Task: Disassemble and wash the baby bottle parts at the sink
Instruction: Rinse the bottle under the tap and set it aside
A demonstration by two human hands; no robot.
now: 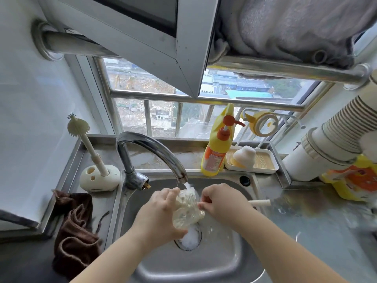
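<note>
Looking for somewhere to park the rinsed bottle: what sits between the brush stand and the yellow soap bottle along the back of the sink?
Only the faucet, running, as the head view shows.

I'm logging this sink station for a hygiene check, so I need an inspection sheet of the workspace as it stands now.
Surface: steel sink, wet, tap running; foam over the drain.
Job's things: clear bottle tilted under the stream; bottle brush upright in its holder; cap on the tray.
Clutter: brown cloth left of the sink; yellow pump bottle; cup stack; orange-yellow pack.
Grippers: left hand grips the bottle; right hand fingers pinch at its upper edge.
Cables: nothing seen.
Surroundings: barred window behind the sink, grey towel overhead.
</note>
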